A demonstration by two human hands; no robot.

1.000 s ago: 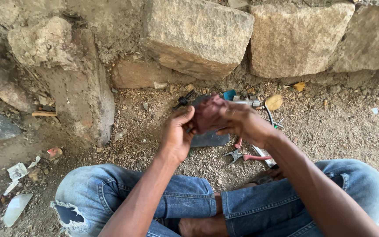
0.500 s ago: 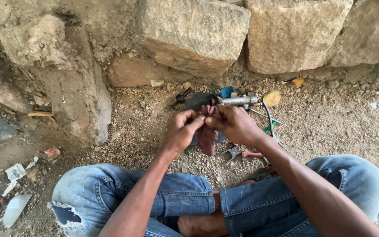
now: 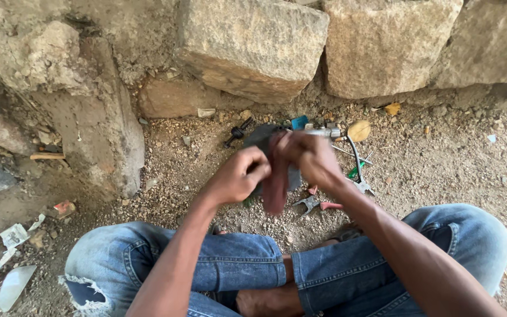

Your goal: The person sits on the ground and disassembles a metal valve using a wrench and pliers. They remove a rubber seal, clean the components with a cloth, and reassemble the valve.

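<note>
Head view: left hand [image 3: 239, 176] and right hand [image 3: 309, 155], both gripping the reddish-brown strip [image 3: 276, 188], have drawn closer together above the pliers [image 3: 315, 204] since half a second ago.

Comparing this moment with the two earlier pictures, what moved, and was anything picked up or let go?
Both hands, left hand and right hand, hold the same reddish-brown strip throughout; it now hangs lower between them than a second ago. Nothing was released or newly grasped. The pliers, dark pad and stone wall stay put.
</note>
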